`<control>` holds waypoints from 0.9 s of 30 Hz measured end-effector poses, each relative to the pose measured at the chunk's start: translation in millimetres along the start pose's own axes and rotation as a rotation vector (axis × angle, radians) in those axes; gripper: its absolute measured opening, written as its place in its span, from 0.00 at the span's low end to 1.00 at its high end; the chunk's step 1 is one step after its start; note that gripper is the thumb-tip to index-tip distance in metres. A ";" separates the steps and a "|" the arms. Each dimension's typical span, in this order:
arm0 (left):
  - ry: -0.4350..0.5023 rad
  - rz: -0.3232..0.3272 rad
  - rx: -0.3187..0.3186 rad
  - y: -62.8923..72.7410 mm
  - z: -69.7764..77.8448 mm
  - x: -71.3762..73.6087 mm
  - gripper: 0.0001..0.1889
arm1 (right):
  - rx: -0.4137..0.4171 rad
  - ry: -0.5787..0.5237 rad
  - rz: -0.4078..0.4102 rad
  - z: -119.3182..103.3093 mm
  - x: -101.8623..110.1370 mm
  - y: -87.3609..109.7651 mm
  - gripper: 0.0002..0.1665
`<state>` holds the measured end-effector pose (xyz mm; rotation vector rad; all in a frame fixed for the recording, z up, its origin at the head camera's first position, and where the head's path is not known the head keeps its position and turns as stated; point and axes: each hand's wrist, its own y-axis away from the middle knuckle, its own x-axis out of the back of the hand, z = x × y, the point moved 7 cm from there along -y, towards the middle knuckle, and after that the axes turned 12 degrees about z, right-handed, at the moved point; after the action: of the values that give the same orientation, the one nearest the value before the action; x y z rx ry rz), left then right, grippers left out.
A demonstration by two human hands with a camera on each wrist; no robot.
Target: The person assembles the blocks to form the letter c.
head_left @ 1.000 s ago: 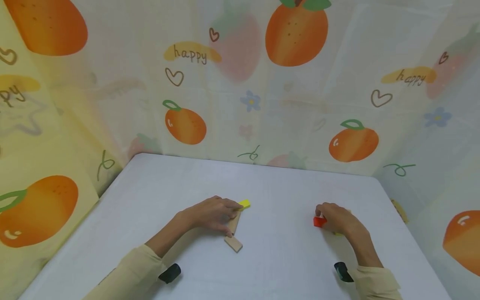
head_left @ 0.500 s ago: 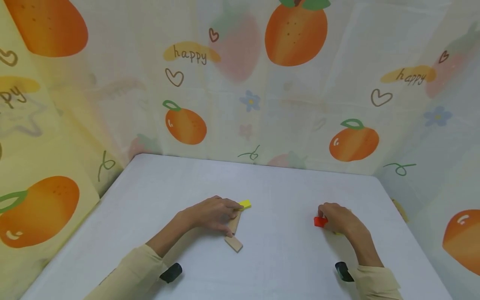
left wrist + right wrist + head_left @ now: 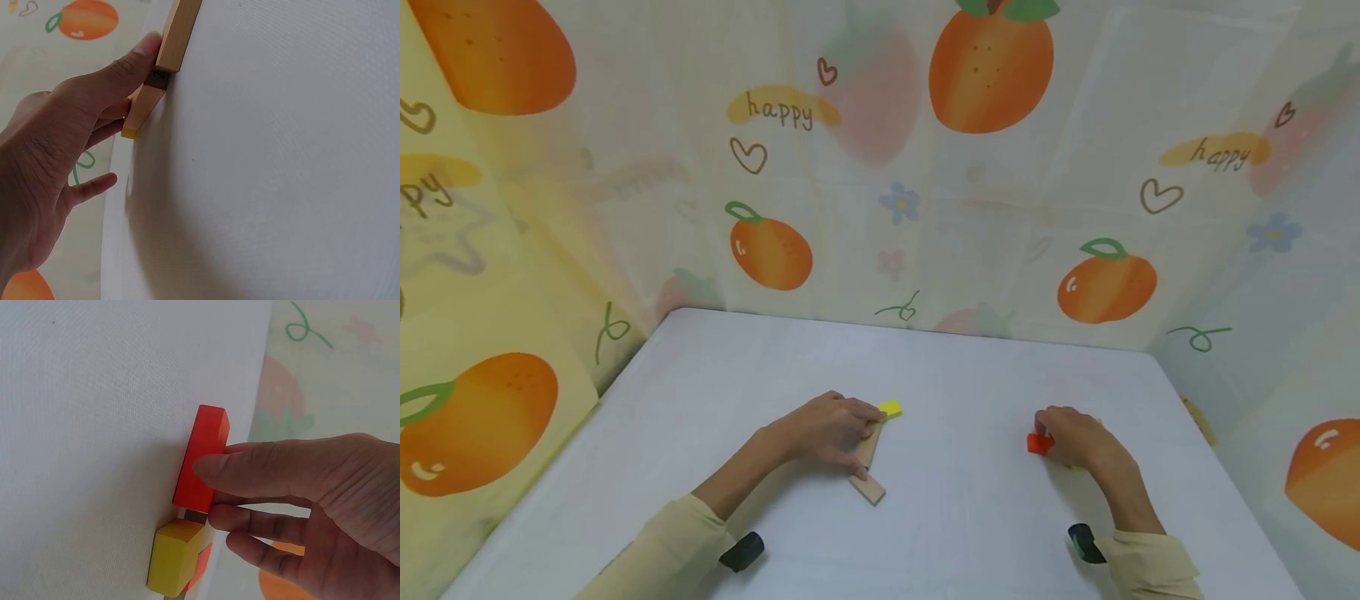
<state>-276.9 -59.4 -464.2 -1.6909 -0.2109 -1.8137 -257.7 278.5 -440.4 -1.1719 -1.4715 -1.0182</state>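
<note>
In the head view my left hand (image 3: 827, 429) reaches over a short row of blocks. Its index finger lies at a yellow block (image 3: 891, 408), and its thumb touches the end of the nearest wooden block (image 3: 869, 490). Another wooden block (image 3: 867, 450) runs between the two, partly behind the fingers. The left wrist view shows the thumb extended and the little finger held away. On the right, my right hand (image 3: 1078, 439) pinches a red block (image 3: 203, 456), thumb on its near face and fingers behind. Just beside it sits a yellow block (image 3: 175, 559), with a second red block (image 3: 199, 569) partly hidden.
Both groups of blocks are on a white table (image 3: 955, 492), well apart from each other. A fruit-printed curtain (image 3: 895, 208) hangs along the back and sides. Small black devices (image 3: 742, 552) show under each wrist.
My left thumb has shifted slightly toward me on the nearest wooden block. The right hand and red block stay almost still.
</note>
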 end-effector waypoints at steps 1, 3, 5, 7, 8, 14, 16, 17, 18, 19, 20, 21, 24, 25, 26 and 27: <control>-0.003 -0.003 0.002 -0.1 0.1 0.0 0.33 | 0.001 0.000 0.000 0.1 -0.1 -0.1 0.11; -0.006 -0.009 0.004 -0.1 -0.1 -0.6 0.32 | 0.007 -0.001 0.000 -0.2 -0.3 -0.2 0.11; -0.007 -0.015 0.005 -0.1 -0.6 -1.8 0.31 | 0.016 -0.002 0.003 -0.6 -0.4 -0.5 0.11; -0.013 -0.019 0.005 0.3 -1.3 -2.9 0.31 | 0.022 -0.010 0.006 -1.4 -0.4 -0.9 0.11; -0.015 -0.020 0.006 0.5 -1.6 -3.2 0.31 | 0.025 -0.013 0.007 -2.0 -0.1 -1.1 0.11; -0.011 -0.028 0.010 0.8 -2.6 -4.3 0.31 | 0.027 -0.034 -0.006 -6.5 3.6 -3.8 0.12; -0.006 -0.028 0.010 0.8 -2.7 -4.5 0.31 | 0.038 -0.041 -0.012 -10.2 6.0 -5.4 0.13; -0.004 -0.028 0.010 0.9 -2.8 -4.5 0.31 | 0.044 -0.046 -0.014 -12.4 7.1 -6.2 0.13; -0.003 -0.028 0.011 1.0 -2.9 -4.5 0.31 | 0.049 -0.052 -0.016 -14.6 8.2 -7.0 0.14; -0.003 -0.028 0.011 1.1 -2.9 -4.5 0.31 | 0.059 -0.058 -0.016 -17.1 9.1 -8.0 0.14; -0.005 -0.029 0.012 1.2 -2.9 -4.6 0.31 | 0.067 -0.066 -0.017 -20.0 10.3 -8.8 0.14; -0.004 -0.030 0.014 1.3 -3.1 -4.6 0.31 | 0.073 -0.072 -0.016 -22.7 11.5 -9.5 0.14; -0.006 -0.033 0.017 1.5 -2.7 -4.2 0.31 | 0.110 -0.078 -0.005 -32.2 15.1 -11.5 0.15; -0.005 -0.032 0.017 1.5 -2.3 -3.8 0.31 | 0.120 -0.079 0.000 -35.6 16.3 -12.1 0.15; -0.003 -0.030 0.018 1.5 -2.0 -3.3 0.31 | 0.135 -0.076 0.007 -39.4 17.5 -12.6 0.15; 0.000 -0.029 0.018 1.5 -1.7 -2.7 0.30 | 0.150 -0.072 0.014 -42.7 18.3 -13.5 0.15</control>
<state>-277.6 -60.5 -467.5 -1.6836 -0.2525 -1.8272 -264.7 238.0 -414.9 -1.1198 -1.5656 -0.8482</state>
